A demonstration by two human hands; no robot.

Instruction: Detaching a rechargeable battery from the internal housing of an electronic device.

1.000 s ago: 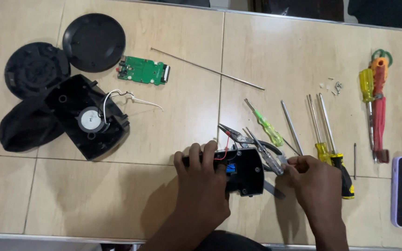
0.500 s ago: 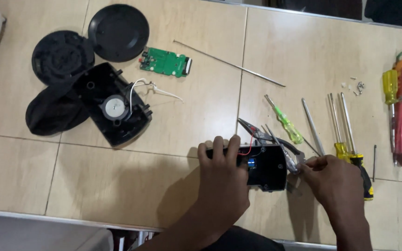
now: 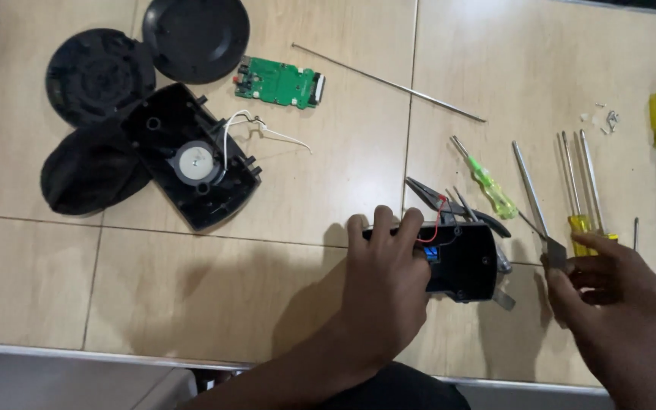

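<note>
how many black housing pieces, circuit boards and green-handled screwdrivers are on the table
black housing pieces: 5 (round cover, ribbed disc, domed shell, open housing, housing under the left hand)
green circuit board: 1
green-handled screwdriver: 1
total: 7

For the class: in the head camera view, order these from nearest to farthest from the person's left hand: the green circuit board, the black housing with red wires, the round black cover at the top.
From the left hand:
1. Black housing, under the hand's grip.
2. Green circuit board, up and left.
3. Round black cover, top left, farthest.
</note>
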